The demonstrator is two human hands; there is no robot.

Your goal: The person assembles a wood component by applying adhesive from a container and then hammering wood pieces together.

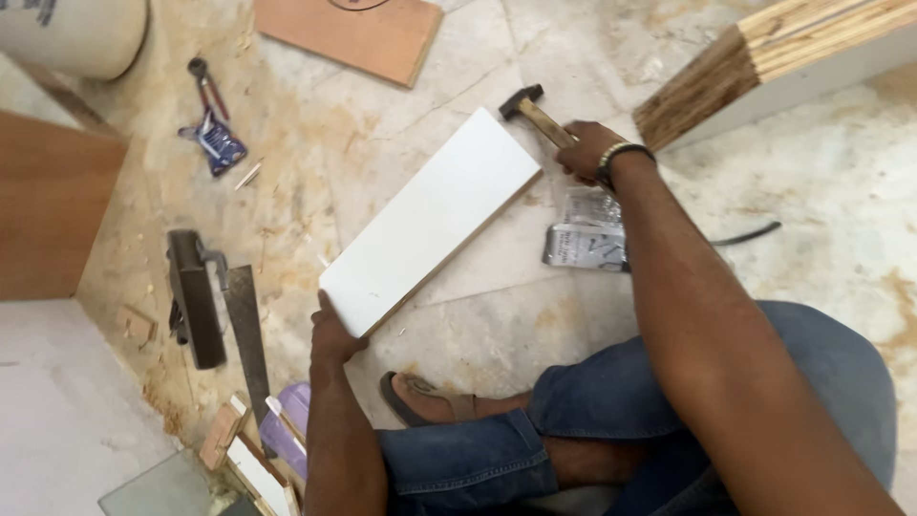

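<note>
A white laminated board lies slanted on the dusty stone floor. My left hand grips its near corner at the lower left. My right hand is closed around the wooden handle of a hammer, whose dark head rests on the floor just past the board's far corner. A beaded band sits on my right wrist. I sit on the floor in blue jeans, one sandalled foot tucked under.
A hand plane and a metal square lie left of the board. Pliers and a blue packet sit farther back. A silver packet, a thick plywood block, brown boards and wood offcuts surround me.
</note>
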